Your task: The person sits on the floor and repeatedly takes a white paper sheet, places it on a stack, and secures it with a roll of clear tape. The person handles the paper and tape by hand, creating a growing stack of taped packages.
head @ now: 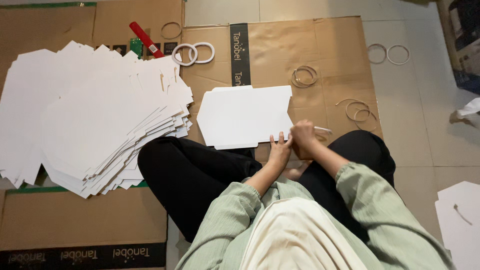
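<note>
On the brown cardboard (330,55), the left hand (280,150) presses flat on a white card (242,116); the right hand (302,136) is closed on a thin strip (323,130).

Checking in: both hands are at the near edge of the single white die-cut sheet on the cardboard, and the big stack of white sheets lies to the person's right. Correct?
Not quite. The head view shows the stack of white sheets on the person's left, not the right. The rest holds: the left hand and right hand are at the near edge of the single white die-cut sheet on the cardboard.
</note>
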